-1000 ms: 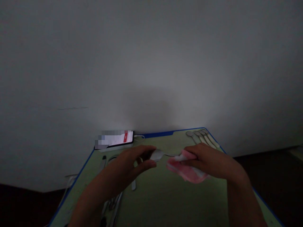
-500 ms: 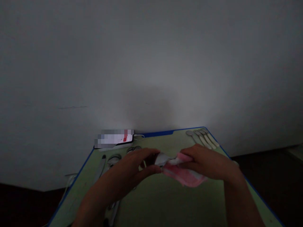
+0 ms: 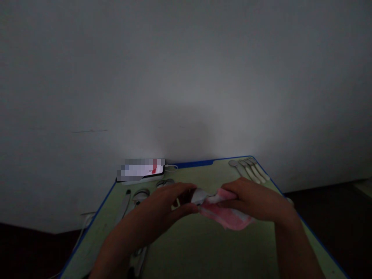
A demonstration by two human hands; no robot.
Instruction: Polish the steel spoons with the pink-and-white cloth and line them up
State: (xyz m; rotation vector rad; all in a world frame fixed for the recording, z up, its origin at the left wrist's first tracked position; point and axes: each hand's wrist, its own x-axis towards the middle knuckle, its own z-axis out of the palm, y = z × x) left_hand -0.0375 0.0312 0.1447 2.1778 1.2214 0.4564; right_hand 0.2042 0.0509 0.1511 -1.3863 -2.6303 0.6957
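Head view: L hand [image 3: 167,202] is pinching spoon [image 3: 198,197] by its bowl, R hand [image 3: 250,197] is clutching pink cloth [image 3: 231,219] at handle end, all over bench [image 3: 215,254]. Spoon's prob. feeling light, stiff, slick; cloth soft. Bowl edges + clothed handle are likely giving best hold.

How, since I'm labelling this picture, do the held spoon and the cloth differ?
The spoon is grey and metallic-looking, while the cloth is pink and white. The spoon's bowl sits between the thumb and fingers of the left hand; the cloth is bunched in the right hand, its lower part hanging loose. Both are held above the table.
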